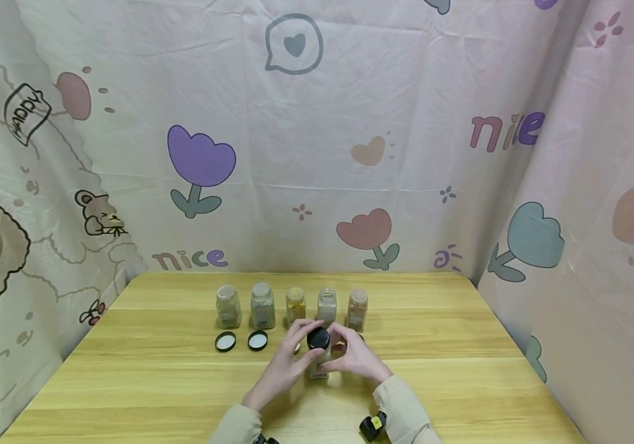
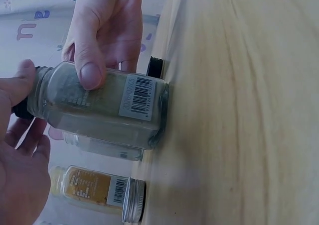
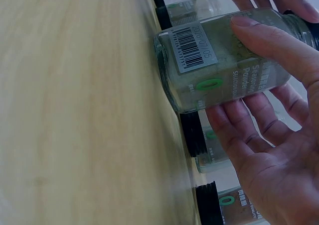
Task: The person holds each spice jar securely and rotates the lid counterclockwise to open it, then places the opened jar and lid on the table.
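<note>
A glass seasoning jar (image 1: 319, 371) with a barcode label and greenish-grey powder stands upright at the table's middle, its base at the wood. My right hand (image 1: 357, 357) grips the jar's body from the right, thumb laid along the near face (image 3: 259, 41) and fingers around the far side. At the top, my left hand (image 1: 289, 364) holds the black screw cap (image 1: 318, 337) between thumb and fingers. The cap sits at the jar's threaded neck (image 2: 42, 93). In the left wrist view the left fingers partly hide the cap.
Behind the hands stands a row of uncapped jars, including a yellow one (image 1: 296, 302) and a reddish-brown one (image 1: 358, 311). In front of them lie lids, two black-rimmed with white insides (image 1: 225, 341) at left; others are partly hidden by the hands. A printed curtain (image 1: 306, 123) hangs behind the table.
</note>
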Available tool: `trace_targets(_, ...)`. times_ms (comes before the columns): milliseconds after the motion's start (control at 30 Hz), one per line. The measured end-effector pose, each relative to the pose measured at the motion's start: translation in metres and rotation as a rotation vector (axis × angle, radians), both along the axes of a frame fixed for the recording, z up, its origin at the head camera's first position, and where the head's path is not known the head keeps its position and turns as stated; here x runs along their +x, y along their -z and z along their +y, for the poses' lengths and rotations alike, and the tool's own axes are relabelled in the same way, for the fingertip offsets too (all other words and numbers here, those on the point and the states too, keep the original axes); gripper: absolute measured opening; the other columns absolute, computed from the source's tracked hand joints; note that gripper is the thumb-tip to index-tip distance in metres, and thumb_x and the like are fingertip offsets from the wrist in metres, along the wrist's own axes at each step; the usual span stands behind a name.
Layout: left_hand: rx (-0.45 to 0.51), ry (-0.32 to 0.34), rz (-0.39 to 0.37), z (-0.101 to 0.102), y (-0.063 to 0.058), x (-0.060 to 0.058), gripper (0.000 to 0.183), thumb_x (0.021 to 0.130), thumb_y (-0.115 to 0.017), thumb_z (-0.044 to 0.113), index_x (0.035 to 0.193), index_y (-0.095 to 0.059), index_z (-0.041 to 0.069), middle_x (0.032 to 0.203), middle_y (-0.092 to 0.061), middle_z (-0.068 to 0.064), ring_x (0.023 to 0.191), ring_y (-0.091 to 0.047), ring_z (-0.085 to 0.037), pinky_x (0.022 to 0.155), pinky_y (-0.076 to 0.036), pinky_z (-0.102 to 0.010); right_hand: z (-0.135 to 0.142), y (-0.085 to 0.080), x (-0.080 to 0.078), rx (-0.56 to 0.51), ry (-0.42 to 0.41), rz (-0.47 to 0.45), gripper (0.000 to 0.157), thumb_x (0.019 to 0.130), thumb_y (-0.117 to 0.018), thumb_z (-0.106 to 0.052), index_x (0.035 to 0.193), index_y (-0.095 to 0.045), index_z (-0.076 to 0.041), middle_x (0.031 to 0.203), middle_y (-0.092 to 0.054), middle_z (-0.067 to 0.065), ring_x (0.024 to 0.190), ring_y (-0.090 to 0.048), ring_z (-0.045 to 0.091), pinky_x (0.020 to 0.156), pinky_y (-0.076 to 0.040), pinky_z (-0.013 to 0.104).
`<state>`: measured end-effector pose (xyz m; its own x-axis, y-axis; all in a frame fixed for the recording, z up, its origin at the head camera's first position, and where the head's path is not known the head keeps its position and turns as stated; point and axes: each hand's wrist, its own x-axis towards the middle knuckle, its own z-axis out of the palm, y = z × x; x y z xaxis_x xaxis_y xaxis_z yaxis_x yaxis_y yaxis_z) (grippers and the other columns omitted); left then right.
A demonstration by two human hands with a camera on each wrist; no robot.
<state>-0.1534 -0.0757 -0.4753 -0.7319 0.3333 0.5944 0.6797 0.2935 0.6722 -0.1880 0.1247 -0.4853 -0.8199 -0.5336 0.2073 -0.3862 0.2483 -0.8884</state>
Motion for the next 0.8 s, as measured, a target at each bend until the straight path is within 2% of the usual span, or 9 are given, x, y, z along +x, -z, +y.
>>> trace_targets(200, 0.025, -0.073, 0.074, -0.0009, 0.0008, -0.0005, 0.050, 0.090, -0.072, 0.009, 0.138, -0.060, 0.010, 0.128, -0.058, -0.008, 0.119, -0.052, -0.016, 0.099, -0.053, -0.029, 0.0001, -0.0007, 0.0000, 0.007, 0.003, 0.011, 0.045, 0.073, -0.089, -0.011, 0.105, -0.058, -0.009, 0.097, -0.056, 0.000, 0.090, -0.055, 0.006, 0.086, -0.058, 0.024)
trace_targets(367, 0.014, -0.092, 0.116, -0.0021, 0.0011, -0.0015, 0.052, 0.091, -0.069, 0.005, 0.141, -0.055, 0.005, 0.128, -0.054, -0.011, 0.117, -0.050, -0.016, 0.094, -0.055, -0.028, 0.0001, -0.0011, 0.0004, -0.006, -0.006, 0.012, 0.045, 0.072, -0.089, -0.010, 0.105, -0.058, -0.008, 0.096, -0.055, -0.001, 0.091, -0.056, 0.005, 0.088, -0.058, 0.022)
trace_targets(567, 0.011, -0.078, 0.099, -0.0034, -0.0005, -0.0020, 0.048, 0.095, -0.066, 0.005, 0.140, -0.054, -0.001, 0.126, -0.049, -0.013, 0.112, -0.052, -0.012, 0.092, -0.056, -0.026, 0.0003, -0.0012, 0.0000, -0.022, -0.018, 0.010, 0.044, 0.072, -0.088, -0.007, 0.104, -0.057, -0.006, 0.096, -0.055, -0.002, 0.091, -0.058, 0.006, 0.089, -0.058, 0.022)
trace_targets(800, 0.037, -0.057, 0.054, -0.0054, -0.0025, -0.0022, 0.037, 0.094, -0.068, 0.006, 0.129, -0.057, 0.005, 0.125, -0.051, -0.009, 0.110, -0.053, -0.008, 0.093, -0.053, -0.025, 0.0031, -0.0024, -0.0007, 0.004, -0.032, -0.008, 0.044, 0.071, -0.088, -0.009, 0.104, -0.058, -0.006, 0.097, -0.058, -0.001, 0.091, -0.061, 0.008, 0.091, -0.058, 0.023)
